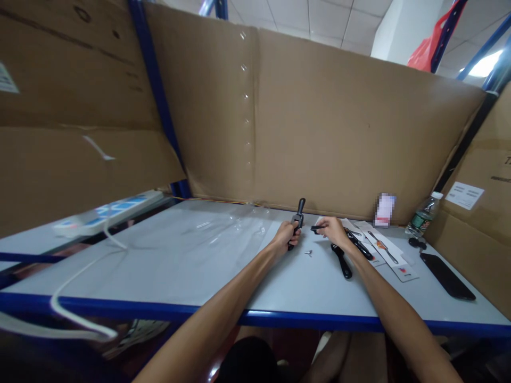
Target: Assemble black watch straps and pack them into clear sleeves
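My left hand is closed around a black two-handled tool that looks like a spokeshave, held slanted with one handle pointing up and away. To its right, my right hand pinches a small black flat part just above the table. A few small silver screws lie on the table between and in front of the hands. Below my right wrist rests a black-handled tool, partly covered by the hand. Beside it is another black tool, partly hidden by my forearm.
Printed cards lie right of my right hand. Farther right are a black phone, a plastic bottle and small dark round items. Clear plastic wrapping lies left. Cardboard walls the back; a power strip stands at far left.
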A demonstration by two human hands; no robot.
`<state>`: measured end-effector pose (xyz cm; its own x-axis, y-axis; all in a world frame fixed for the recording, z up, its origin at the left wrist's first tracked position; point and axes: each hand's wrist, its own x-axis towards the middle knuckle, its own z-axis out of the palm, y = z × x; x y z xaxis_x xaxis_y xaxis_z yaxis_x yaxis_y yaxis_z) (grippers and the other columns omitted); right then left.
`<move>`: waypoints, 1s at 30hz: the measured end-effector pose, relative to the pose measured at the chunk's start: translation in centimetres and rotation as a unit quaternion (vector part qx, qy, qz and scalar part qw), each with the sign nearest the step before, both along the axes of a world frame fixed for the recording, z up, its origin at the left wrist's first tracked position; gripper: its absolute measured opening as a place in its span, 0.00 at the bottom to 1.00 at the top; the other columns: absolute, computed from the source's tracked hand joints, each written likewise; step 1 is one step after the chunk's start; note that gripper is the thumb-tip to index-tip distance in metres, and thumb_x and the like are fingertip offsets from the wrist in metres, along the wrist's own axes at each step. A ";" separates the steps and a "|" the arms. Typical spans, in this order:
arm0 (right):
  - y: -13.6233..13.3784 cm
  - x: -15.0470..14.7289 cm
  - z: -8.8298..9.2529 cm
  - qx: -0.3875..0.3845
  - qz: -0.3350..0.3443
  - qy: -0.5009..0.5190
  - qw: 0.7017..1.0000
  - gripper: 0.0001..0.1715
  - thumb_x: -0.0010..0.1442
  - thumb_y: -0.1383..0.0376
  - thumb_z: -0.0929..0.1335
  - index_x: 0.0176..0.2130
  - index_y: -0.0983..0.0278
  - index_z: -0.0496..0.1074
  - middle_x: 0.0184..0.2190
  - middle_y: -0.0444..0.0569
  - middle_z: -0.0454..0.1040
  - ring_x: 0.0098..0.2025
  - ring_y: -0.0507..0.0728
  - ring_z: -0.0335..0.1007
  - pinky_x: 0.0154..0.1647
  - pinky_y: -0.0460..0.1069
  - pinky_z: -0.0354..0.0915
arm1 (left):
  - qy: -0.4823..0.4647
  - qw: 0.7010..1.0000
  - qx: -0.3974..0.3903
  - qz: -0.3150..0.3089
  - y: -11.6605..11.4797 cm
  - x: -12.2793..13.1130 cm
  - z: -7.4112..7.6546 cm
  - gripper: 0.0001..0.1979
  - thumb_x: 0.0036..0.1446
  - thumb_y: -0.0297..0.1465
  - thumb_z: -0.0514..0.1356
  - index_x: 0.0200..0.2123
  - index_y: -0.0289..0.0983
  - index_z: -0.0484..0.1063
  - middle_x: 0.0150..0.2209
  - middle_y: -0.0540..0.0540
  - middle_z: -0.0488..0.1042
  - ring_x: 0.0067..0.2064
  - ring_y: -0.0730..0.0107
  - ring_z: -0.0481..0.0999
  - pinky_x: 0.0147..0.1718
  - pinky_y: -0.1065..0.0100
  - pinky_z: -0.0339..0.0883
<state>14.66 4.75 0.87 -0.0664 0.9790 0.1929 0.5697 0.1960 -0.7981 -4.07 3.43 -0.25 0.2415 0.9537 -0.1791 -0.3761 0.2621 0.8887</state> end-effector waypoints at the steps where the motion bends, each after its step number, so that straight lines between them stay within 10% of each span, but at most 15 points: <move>1: 0.1 -0.2 0.0 0.003 -0.014 0.048 0.999 0.07 0.46 0.70 0.73 0.30 0.64 0.74 0.24 0.43 0.76 0.26 0.53 0.72 0.30 0.47 0.69 | -0.004 1.000 0.002 -0.015 0.0 0.0 0.0 0.05 0.65 0.31 0.57 0.38 0.35 0.66 0.20 0.58 0.57 0.14 0.86 0.49 0.16 0.79 0.36; 10: -1.9 -1.8 0.9 0.146 -0.004 0.041 0.988 0.04 0.53 0.65 0.71 0.31 0.62 0.72 0.30 0.46 0.79 0.32 0.55 0.76 0.37 0.49 0.71 | 0.013 0.988 0.006 -0.153 -0.9 0.4 0.3 0.04 0.65 0.27 0.52 0.36 0.35 0.64 0.21 0.56 0.59 0.15 0.84 0.49 0.15 0.79 0.37; 30: -2.9 -1.5 1.3 0.231 0.041 -0.149 0.961 0.12 0.60 0.74 0.68 0.37 0.61 0.79 0.39 0.49 0.78 0.42 0.57 0.73 0.47 0.50 0.65 | -0.036 0.973 -0.071 -0.217 -0.4 0.1 0.1 0.06 0.62 0.22 0.52 0.32 0.37 0.59 0.22 0.54 0.59 0.15 0.84 0.50 0.14 0.80 0.36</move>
<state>13.21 1.89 2.18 -0.2587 0.7833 0.5653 0.7277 0.5429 -0.4192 -3.94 3.04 -0.15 0.6330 0.7254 -0.2704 -0.2614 0.5290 0.8073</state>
